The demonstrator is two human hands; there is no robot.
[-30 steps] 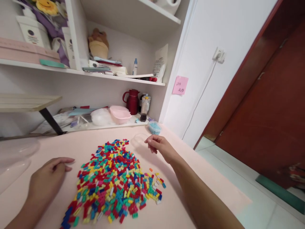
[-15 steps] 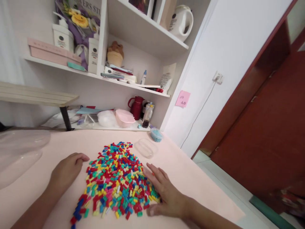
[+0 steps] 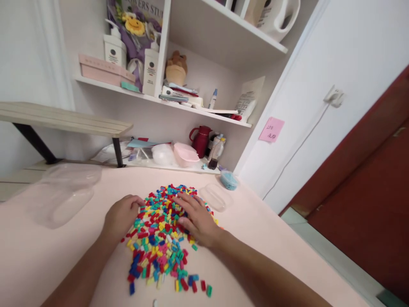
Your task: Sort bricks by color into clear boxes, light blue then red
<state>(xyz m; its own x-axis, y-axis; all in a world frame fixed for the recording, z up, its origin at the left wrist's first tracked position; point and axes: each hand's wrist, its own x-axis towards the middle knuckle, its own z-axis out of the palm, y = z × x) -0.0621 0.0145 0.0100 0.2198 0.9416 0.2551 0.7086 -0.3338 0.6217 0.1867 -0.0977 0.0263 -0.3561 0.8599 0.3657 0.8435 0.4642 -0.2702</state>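
A wide pile of small toy building bricks [image 3: 159,221] in many colours lies on the pale pink tabletop. At the pile's left edge, my left hand [image 3: 123,215] rests with its fingers curled in. The inside of that hand is hidden, so anything held there does not show. My right hand [image 3: 198,219] is laid over the right side of the pile, open, fingers spread and touching bricks. Several bricks are scattered loosely along the near edge, with a small white one [image 3: 155,303] apart from them.
A clear plastic lid [image 3: 216,198] lies behind my right hand, near a tub of blue pieces [image 3: 229,181]. Clear plastic containers [image 3: 72,200] stand at left, by a slatted wooden stand [image 3: 64,117]. Shelves behind hold a red jug [image 3: 201,142], a pink box [image 3: 185,154] and bottles.
My right hand has moved from the pile's right edge up and onto its middle. Bricks at the near right are now more scattered. The view has shifted, and my left hand stays beside the pile.
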